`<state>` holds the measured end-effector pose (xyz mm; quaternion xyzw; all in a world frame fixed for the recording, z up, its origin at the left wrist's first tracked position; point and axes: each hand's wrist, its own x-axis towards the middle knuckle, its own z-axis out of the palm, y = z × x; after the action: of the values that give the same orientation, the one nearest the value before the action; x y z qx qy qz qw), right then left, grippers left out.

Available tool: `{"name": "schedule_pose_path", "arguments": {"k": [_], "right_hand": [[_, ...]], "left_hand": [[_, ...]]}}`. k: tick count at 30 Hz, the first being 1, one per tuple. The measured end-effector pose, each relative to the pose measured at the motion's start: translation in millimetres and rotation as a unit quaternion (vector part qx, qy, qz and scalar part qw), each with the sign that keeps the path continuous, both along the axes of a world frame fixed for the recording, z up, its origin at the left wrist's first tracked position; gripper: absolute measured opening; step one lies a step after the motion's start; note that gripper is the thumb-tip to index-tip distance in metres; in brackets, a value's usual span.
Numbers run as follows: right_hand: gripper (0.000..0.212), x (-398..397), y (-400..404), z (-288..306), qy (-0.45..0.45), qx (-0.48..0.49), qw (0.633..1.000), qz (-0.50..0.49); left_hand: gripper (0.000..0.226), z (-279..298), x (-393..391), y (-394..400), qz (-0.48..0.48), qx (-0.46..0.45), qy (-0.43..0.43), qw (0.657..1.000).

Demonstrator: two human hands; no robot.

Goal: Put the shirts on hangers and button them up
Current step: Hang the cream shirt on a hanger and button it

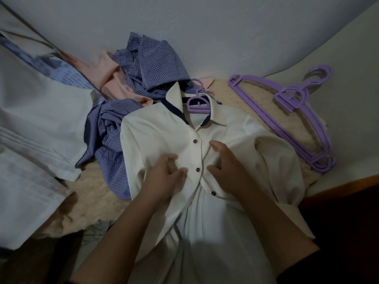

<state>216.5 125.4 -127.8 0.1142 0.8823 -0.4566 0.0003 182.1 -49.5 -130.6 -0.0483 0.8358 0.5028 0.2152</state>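
While the bed (96, 193) with its fuzzy beige cover takes up most of the view, with a white folded sheet (37, 124) over on the left, the main thing is the cream shirt (164, 140) laid flat on its back right in the middle. Its long axis runs pretty much straight away from the person, collar at the far end toward the wall and hem at the near end, dropping out of view at the bottom. It's already on a purple hanger (198, 103), whose hook pokes out past the navy-lined collar and points toward the wall. Behind and left of it is a heap of other shirts: a blue checked shirt (151, 68) at the back, a peach shirt (114, 83) next to it, and a blue striped shirt (106, 128) bunched up touching the cream one's left shoulder. Over on the right, well apart from the shirt, a stack of spare purple hangers (291, 103) lies slanted with hooks toward the far right. Both hands are on the shirt front, either side of the button strip and slightly apart. The left hand (164, 177) has fingers curled, pinching the fabric just left of the middle button (198, 170), though it's a bit blurry. The right hand (227, 169) has its fingers bent and pressing into the cloth on the other side, looks like it's gripping a fold there. Three dark buttons show, top button (195, 141) higher up and lower button (213, 193) nearer.
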Motion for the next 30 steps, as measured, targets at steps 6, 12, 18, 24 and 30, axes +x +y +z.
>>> {"name": "schedule_pose_path", "arguments": {"k": [6,12,18,24,30], "right_hand": [[0.022,-28,12,4,-0.068,0.149,0.986,0.037],[0.016,-66,23,11,0.017,-0.078,0.992,-0.098],[0.028,-68,20,3,0.088,-0.037,0.993,-0.068],[0.03,-2,-7,-24,0.249,0.13,0.95,-0.134],[0.004,41,-25,-22,0.062,0.151,0.979,-0.122]], "left_hand": [[0.015,-9,-21,-22,-0.098,-0.245,0.122,0.957],[0.028,-5,-49,-14,-0.048,-0.257,0.246,0.934],[0.035,-4,-64,-3,-0.126,-0.189,0.231,0.946],[0.013,-2,-20,-6,-0.087,-0.115,0.313,0.939],[0.031,-14,50,3,-0.067,-0.122,0.225,0.964]]}}
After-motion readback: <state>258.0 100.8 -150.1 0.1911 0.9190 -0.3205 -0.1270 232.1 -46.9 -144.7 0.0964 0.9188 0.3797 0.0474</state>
